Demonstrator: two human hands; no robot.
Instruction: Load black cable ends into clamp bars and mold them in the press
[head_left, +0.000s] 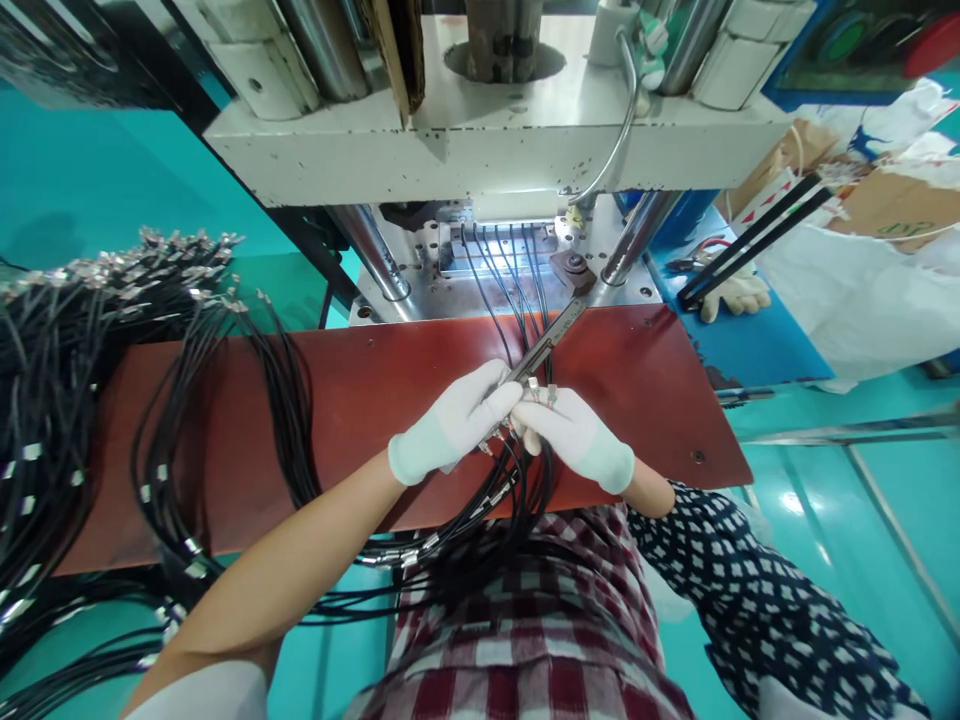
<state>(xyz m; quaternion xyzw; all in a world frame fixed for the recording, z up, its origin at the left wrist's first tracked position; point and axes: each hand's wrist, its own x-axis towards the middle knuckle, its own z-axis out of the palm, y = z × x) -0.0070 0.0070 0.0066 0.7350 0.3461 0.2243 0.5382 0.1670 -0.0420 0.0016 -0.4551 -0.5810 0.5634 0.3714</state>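
Note:
My left hand (469, 412), in a white glove, is closed around the lower end of a long narrow metal bar (553, 338). The bar slants up and to the right over the board, its far end close to the press bed. Beside it, my gloved right hand (571, 432) pinches small metal-ended cable connectors (534, 390); its fingertips are partly hidden. Black cables (480, 515) hang from under both hands toward my lap. Several thin black cables (517, 285) run from the bar area up to a metal mould (499, 248) in the press.
A press with a white crosshead (495, 165) and steel columns stands ahead. Bundles of black cables (281, 410) lie along the left of the brown board (637, 400). At right, a blue surface (787, 345) holds a glove (735, 296), pliers and black bars.

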